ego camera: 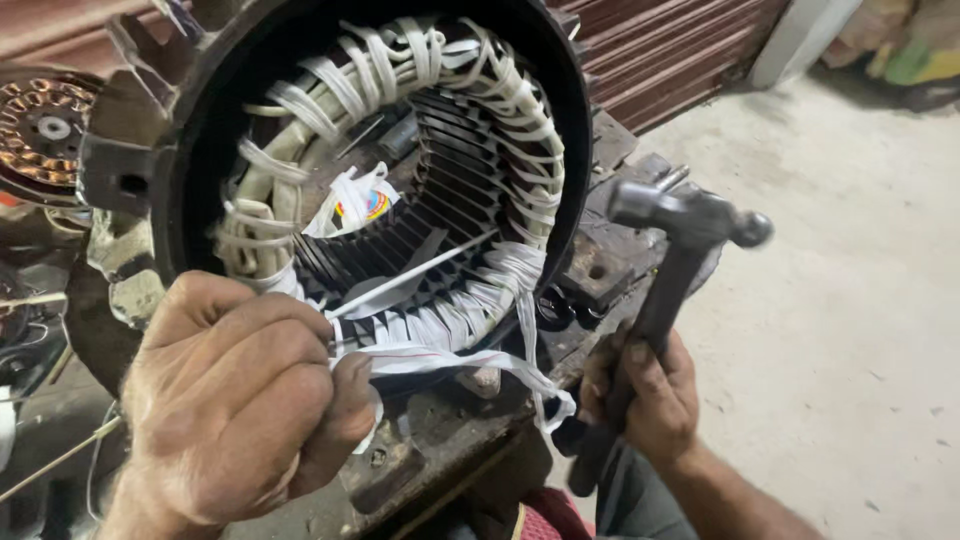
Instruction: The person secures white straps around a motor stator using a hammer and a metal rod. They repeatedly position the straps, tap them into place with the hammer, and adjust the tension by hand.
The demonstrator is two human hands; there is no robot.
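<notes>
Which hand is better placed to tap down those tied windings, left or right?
Probably the right hand: it grips the hammer raised beside the stator. The left hand is pinching white tape.

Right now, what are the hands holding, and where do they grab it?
The right hand grips a ball-peen hammer low on its handle. The left hand pinches a thin white strip at its near end.

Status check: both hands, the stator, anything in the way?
Left hand grip pinching white tape at stator rim. Right hand grips hammer, raised clear. Thin rod lies across the bore.
</notes>
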